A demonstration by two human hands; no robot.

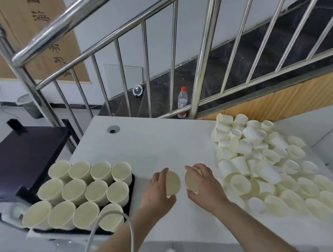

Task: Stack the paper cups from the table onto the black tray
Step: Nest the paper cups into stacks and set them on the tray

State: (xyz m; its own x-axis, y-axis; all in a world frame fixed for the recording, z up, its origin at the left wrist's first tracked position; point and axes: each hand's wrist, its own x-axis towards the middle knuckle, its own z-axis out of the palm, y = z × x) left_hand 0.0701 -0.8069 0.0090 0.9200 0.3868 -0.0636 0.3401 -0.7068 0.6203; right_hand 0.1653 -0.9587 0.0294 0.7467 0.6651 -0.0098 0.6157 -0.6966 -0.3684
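Between the tray and the loose pile, at the near middle of the white surface (pixel 153 146), I have both hands down on cups. My left hand (pixel 158 190) curls its fingers and thumb round one paper cup (pixel 172 183), mouth turned up toward me. My right hand (pixel 202 182) grips a second cup (pixel 191 180) the same way, just beside the first; the two rims sit close but I cannot tell whether they touch.

To my left, the black tray (pixel 133 181) already carries twelve upright columns of cups (pixel 82 191), three rows of four, packed rim to rim. How many cups are nested in each column I cannot judge from above. A white cable (pixel 132 235) loops across the nearest corner of that block.

On my right the heap of loose cups (pixel 265 168) is still large, tumbled on their sides and at all angles, spreading from the far edge toward me. I would judge the job somewhere near half done at best: the tray looks full in footprint, so what remains should go on as added height, by nesting cups into the existing columns.
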